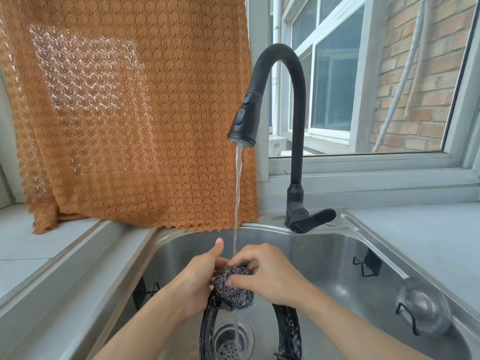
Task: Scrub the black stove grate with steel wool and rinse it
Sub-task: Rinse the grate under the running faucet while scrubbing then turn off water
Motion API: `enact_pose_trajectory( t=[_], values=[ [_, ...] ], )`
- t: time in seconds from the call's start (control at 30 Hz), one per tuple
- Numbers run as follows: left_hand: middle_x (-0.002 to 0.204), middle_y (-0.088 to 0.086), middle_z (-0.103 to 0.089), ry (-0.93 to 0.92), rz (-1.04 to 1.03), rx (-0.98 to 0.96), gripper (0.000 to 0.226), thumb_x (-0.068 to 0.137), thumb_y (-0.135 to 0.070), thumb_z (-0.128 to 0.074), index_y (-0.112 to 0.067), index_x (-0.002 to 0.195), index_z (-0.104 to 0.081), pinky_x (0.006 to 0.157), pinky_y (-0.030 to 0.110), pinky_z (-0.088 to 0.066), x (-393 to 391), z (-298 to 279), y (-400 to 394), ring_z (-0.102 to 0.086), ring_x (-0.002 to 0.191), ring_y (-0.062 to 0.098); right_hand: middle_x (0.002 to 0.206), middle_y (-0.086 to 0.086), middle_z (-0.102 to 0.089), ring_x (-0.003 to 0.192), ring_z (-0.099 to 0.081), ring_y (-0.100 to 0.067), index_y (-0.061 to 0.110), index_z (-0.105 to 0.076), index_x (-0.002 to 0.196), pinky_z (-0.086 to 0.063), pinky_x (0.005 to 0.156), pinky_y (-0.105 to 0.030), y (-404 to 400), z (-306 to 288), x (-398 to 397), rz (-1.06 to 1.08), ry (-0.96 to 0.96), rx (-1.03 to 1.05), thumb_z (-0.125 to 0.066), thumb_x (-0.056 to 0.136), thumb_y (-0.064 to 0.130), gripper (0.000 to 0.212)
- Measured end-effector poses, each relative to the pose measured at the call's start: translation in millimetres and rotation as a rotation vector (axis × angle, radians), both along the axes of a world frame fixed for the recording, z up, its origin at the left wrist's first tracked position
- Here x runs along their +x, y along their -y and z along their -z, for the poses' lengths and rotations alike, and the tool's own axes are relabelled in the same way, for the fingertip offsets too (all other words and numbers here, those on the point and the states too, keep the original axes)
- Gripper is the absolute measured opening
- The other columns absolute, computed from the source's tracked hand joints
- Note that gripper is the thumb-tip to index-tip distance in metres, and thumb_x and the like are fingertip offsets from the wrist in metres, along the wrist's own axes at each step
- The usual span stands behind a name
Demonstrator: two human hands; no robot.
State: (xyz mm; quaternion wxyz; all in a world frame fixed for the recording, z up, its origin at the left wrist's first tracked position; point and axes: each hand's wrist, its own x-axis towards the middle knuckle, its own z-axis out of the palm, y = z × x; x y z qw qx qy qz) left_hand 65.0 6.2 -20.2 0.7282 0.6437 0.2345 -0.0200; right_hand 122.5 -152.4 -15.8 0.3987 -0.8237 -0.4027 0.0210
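You are mid-scrub: your left hand [200,284], thumb up, grips the black stove grate [287,326] over the sink [324,245] drain, while your right hand [265,276] pinches the steel wool [232,287] against it under running water. Next, I'd judge, work round the ring.

The sink [337,245] at lower right is brushed steel, dully shiny. The steel wool [233,289] at lower centre looks coarse, wiry and glinting, against the wet, glossy black grate [288,331]. The tap [296,105] is matt black; the curtain [124,126] at upper left is openwork orange knit.
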Motion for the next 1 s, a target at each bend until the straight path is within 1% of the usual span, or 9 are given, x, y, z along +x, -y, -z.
enact_pose_trajectory(
  t=[0.17, 0.27, 0.33, 0.4, 0.5, 0.6, 0.7, 0.83, 1.0],
  values=[
    [0.089, 0.019, -0.064, -0.041, -0.021, 0.022, 0.062, 0.102, -0.058, -0.045, 0.0, 0.089, -0.064, 0.073, 0.04, -0.051, 0.4, -0.3, 4.8, -0.062, 0.077, 0.032, 0.09, 0.021, -0.059, 0.068, -0.05, 0.015, 0.037, -0.068, 0.093, -0.034, 0.063, -0.013, -1.9, 4.4, -7.3, -0.083, -0.01, -0.086, -0.085, 0.079, 0.036, 0.022],
    [0.081, 0.017, -0.06, -0.05, -0.053, 0.055, 0.061, 0.102, -0.054, -0.047, 0.002, 0.086, -0.065, 0.064, 0.037, -0.05, -0.7, -3.8, 4.9, -0.058, 0.075, 0.031, 0.099, 0.019, -0.057, 0.073, -0.049, 0.011, 0.034, -0.068, 0.095, -0.038, 0.07, -0.018, -2.8, 7.2, -7.2, -0.086, 0.05, -0.151, -0.084, 0.079, 0.033, 0.023],
    [0.083, 0.018, -0.062, -0.038, -0.047, 0.053, 0.058, 0.102, -0.049, -0.05, 0.004, 0.085, -0.069, 0.065, 0.038, -0.051, 0.3, -4.9, 3.5, -0.057, 0.078, 0.031, 0.102, 0.015, -0.055, 0.078, -0.049, 0.004, 0.03, -0.068, 0.099, -0.046, 0.077, -0.026, -2.6, 8.5, -6.0, -0.063, 0.091, -0.216, -0.083, 0.08, 0.03, 0.025],
    [0.088, 0.02, -0.064, -0.015, -0.03, 0.067, 0.043, 0.101, -0.033, -0.056, 0.004, 0.086, -0.072, 0.075, 0.043, -0.053, 0.9, -4.0, 2.5, -0.058, 0.086, 0.033, 0.103, 0.011, -0.054, 0.083, -0.051, -0.005, 0.029, -0.069, 0.1, -0.05, 0.082, -0.034, -2.2, 9.9, -3.8, -0.012, 0.097, -0.271, -0.084, 0.079, 0.032, 0.027],
    [0.098, 0.033, -0.071, 0.036, 0.049, 0.12, 0.024, 0.092, 0.0, -0.055, 0.012, 0.09, -0.076, 0.083, 0.053, -0.057, -0.5, -3.2, 3.9, -0.064, 0.089, 0.037, 0.104, 0.009, -0.057, 0.093, -0.056, -0.014, 0.028, -0.068, 0.098, -0.051, 0.086, -0.036, -1.6, 11.8, -1.0, 0.053, 0.074, -0.285, -0.087, 0.076, 0.033, 0.029],
    [0.104, 0.034, -0.072, 0.098, 0.118, 0.115, 0.036, 0.085, 0.012, -0.044, 0.009, 0.093, -0.078, 0.083, 0.05, -0.06, 1.0, -1.3, 3.2, -0.067, 0.097, 0.041, 0.109, 0.006, -0.062, 0.097, -0.061, -0.014, 0.028, -0.069, 0.101, -0.054, 0.087, -0.035, 1.9, 9.6, 0.4, 0.097, 0.058, -0.275, -0.087, 0.075, 0.035, 0.033],
    [0.108, 0.031, -0.073, 0.167, 0.067, 0.02, 0.049, 0.08, 0.022, -0.032, 0.01, 0.107, -0.073, 0.082, 0.047, -0.058, 5.4, 1.4, 0.2, -0.07, 0.106, 0.041, 0.111, 0.007, -0.064, 0.089, -0.061, -0.008, 0.028, -0.071, 0.103, -0.054, 0.082, -0.029, 8.7, 6.7, 3.5, 0.138, -0.007, -0.218, -0.089, 0.073, 0.036, 0.035],
    [0.107, 0.031, -0.073, 0.218, 0.065, -0.048, 0.061, 0.076, 0.029, -0.024, 0.007, 0.12, -0.062, 0.086, 0.054, -0.057, 6.3, -0.4, 0.8, -0.069, 0.11, 0.044, 0.106, 0.011, -0.065, 0.081, -0.062, -0.003, 0.029, -0.072, 0.099, -0.055, 0.078, -0.027, 13.7, 4.8, 7.7, 0.18, -0.049, -0.164, -0.089, 0.071, 0.039, 0.034],
    [0.106, 0.024, -0.076, 0.245, 0.062, -0.008, 0.068, 0.07, 0.033, -0.025, 0.006, 0.119, -0.064, 0.084, 0.042, -0.055, 3.9, -2.5, 1.2, -0.066, 0.117, 0.031, 0.103, 0.013, -0.067, 0.065, -0.053, 0.006, 0.03, -0.073, 0.095, -0.044, 0.066, -0.019, 11.5, 2.2, 5.1, 0.179, -0.042, -0.083, -0.09, 0.07, 0.042, 0.032]
  ],
)
